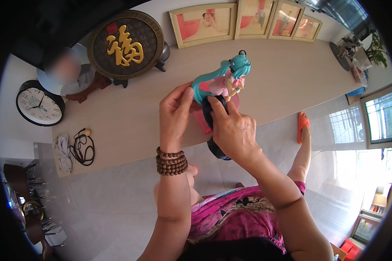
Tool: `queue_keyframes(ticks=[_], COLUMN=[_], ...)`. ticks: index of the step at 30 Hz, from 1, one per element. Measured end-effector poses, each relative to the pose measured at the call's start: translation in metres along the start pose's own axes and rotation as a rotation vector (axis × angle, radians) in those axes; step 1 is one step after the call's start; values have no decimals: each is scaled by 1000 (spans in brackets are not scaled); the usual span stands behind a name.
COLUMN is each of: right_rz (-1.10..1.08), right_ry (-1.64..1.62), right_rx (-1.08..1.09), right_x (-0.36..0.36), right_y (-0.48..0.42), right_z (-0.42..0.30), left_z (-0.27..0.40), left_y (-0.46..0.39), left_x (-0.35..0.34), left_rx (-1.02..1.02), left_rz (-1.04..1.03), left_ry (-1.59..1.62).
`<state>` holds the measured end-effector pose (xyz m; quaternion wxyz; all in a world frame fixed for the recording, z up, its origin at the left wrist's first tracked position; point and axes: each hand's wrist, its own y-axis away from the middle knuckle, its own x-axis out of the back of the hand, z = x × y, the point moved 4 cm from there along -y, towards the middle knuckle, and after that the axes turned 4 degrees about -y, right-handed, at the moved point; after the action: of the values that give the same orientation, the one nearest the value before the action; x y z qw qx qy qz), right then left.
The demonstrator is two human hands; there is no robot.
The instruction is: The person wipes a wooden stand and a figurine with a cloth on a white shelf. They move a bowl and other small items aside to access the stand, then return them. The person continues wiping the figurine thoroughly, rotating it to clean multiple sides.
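A plastic figurine with long turquoise hair and a pink outfit [218, 85] is held above the near part of the cabinet top. My left hand [178, 109], with brown wooden beads on its wrist, pinches the end of the turquoise hair between thumb and fingers. In my right hand [232, 125] is a dark cloth [219, 152], pressed against the lower part of the figurine. A pink translucent piece shows behind the hands; whether it is the figurine's base I cannot tell.
On the long cabinet top [137, 120] stand framed photos [204, 24], a round plaque on a stand [125, 45], a black-rimmed clock [40, 102] and potted plants [375, 52]. A black cord [83, 146] and a white cable [62, 153] lie at the left end.
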<state>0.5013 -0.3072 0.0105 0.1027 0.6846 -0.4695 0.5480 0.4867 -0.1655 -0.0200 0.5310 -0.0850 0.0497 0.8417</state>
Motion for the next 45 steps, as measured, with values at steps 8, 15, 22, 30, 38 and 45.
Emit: queue_keyframes(ticks=[8,15,22,30,38,45], right_rz=[118,38,-38,-62,-129,-55], right_ry=[-218,-27,-141,-1597,-2536,-1619], right_rx=[-33,-10,-95,-515,-375,-403], right_x=[1,1,20,23,8,54], right_y=[-9,2,19,60,83,89], right_z=[-5,4,19,64,67,50], left_z=[-4,0,1,25,62,93], left_y=[-2,0,1,9,30,61], left_x=[1,0,-1,15,14,-17], left_rx=[4,-3,-1,-13,-162,-246], left_rz=[2,9,19,142,119,-250], left_ry=[12,10,-72,-190,-168,-224])
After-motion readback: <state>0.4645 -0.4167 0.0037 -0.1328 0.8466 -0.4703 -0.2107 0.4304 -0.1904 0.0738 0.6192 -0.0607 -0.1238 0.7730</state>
